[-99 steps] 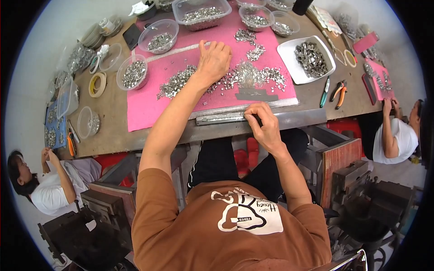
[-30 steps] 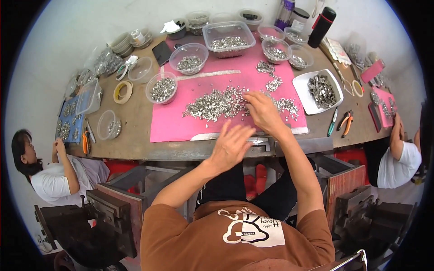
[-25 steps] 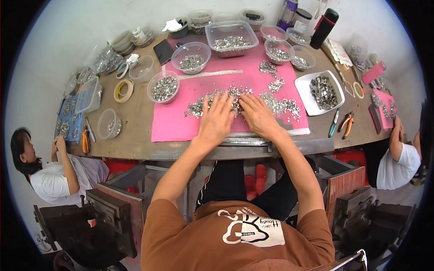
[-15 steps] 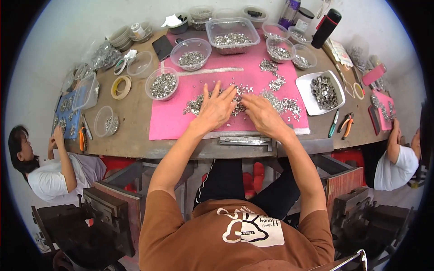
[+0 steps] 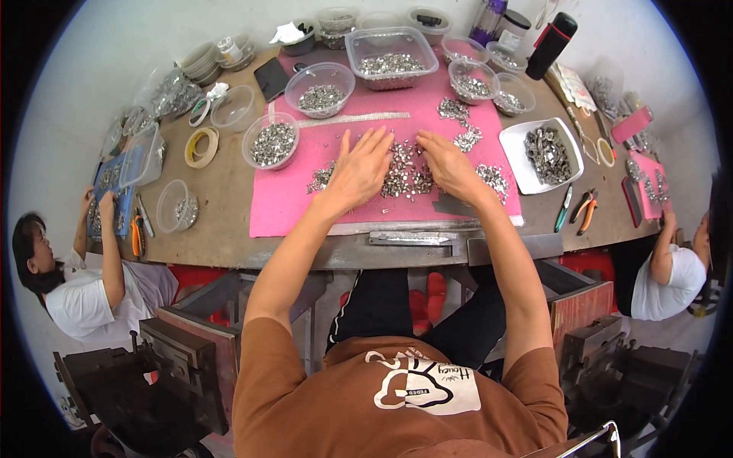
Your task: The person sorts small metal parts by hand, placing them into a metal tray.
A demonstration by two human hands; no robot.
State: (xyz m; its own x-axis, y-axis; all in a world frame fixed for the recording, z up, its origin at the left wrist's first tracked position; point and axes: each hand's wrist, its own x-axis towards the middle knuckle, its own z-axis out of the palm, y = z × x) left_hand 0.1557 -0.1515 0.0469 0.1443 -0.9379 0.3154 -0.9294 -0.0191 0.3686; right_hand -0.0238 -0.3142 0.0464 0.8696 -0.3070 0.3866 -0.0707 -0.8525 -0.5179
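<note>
Small shiny metal pieces (image 5: 407,174) lie in a loose heap on the pink mat (image 5: 290,210), between my two hands. My left hand (image 5: 359,169) rests flat at the heap's left side, fingers stretched forward and thumb apart. On the other side, my right hand (image 5: 452,169) is palm down with its fingers extended, its fingertips by the pieces. Neither hand shows anything gripped. More pieces stick out left of my left hand and right of my right wrist. A dark flat patch (image 5: 452,204) shows below my right hand. What lies under the palms is hidden.
A white tray (image 5: 574,156) of metal pieces stands right of the mat. Clear bowls (image 5: 286,156) and a rectangular tub (image 5: 393,76) hold more. Pliers (image 5: 586,214) lie at the right, a tape roll (image 5: 200,158) at the left. Co-workers sit at both sides.
My hands have moved apart, exposing the heap between them. The dark patch beside my right hand has come into view. The left co-worker's hands have separated.
</note>
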